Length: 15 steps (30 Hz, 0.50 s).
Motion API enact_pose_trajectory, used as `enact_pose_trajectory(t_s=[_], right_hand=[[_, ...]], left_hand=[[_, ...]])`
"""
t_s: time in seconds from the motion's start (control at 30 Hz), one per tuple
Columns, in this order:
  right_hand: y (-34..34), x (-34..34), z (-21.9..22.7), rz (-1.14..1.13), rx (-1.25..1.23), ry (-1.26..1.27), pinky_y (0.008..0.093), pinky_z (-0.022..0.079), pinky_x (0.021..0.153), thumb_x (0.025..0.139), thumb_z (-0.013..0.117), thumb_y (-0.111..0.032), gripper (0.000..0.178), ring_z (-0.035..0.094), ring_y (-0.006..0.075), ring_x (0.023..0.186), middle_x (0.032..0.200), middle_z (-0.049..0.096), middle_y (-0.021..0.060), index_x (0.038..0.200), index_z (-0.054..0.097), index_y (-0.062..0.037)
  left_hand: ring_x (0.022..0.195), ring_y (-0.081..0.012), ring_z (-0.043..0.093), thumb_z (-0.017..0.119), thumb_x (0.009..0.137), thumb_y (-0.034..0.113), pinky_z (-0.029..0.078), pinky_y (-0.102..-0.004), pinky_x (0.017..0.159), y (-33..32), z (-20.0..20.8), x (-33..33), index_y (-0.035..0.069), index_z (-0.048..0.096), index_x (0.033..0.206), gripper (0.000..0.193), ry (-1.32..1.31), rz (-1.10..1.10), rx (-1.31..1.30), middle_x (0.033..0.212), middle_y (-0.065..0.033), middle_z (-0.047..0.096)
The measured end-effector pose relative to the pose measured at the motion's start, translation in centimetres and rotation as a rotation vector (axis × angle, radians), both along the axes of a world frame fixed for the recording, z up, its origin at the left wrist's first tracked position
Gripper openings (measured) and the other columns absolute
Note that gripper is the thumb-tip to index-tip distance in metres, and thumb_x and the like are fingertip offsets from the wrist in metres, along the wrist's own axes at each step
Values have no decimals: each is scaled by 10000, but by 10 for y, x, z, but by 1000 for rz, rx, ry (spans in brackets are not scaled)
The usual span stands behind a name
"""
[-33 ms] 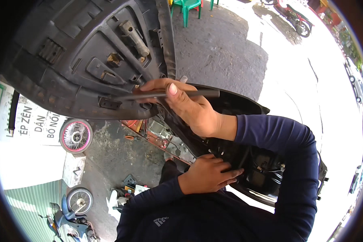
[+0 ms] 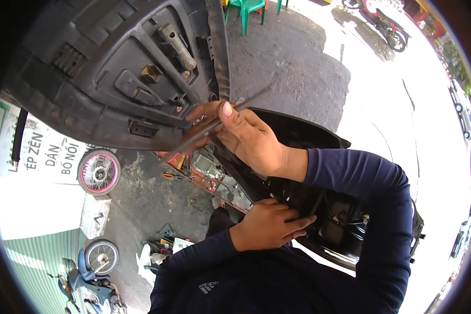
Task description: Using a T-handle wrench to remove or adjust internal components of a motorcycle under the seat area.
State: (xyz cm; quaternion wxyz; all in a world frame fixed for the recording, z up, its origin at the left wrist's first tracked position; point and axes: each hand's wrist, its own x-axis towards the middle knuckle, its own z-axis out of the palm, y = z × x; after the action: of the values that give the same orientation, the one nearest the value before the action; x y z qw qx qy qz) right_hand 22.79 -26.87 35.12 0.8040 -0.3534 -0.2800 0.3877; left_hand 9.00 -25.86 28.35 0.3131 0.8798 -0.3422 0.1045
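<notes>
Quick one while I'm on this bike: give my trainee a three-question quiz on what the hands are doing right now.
1. True or false: the right hand grips a thin dark rod against the underside of the raised black seat.
2. Where does the left hand rest? A) on the pink-rimmed wheel B) on the black scooter body C) on the green chair
3. Fill in: the pink-rimmed wheel lies on the ____.

Key: 1 true; 2 B; 3 ground.
</notes>
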Motion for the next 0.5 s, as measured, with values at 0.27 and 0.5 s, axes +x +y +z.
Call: enact_pose_trajectory(t_s=[0.27,0.5], right_hand=[[-16,6,-47,88,-278,-161,247,349,510,1062,431,-465,511,428,72,553,650,478,-6,805,575,-48],[-45,6,-58,-126,-173,-686,272,399,654,1073,358,-342,372,457,130,719,868,483,25,1013,510,-8]], left_hand=[[801,-189,684,751,809,405,510,-340,736,-3,1,-3,195,676,1201,451,56,111,-69,892,5,703],[823,-184,676,777,789,384,509,-333,757,-5,-3,-4,162,702,1106,394,6,127,-167,915,9,703]])
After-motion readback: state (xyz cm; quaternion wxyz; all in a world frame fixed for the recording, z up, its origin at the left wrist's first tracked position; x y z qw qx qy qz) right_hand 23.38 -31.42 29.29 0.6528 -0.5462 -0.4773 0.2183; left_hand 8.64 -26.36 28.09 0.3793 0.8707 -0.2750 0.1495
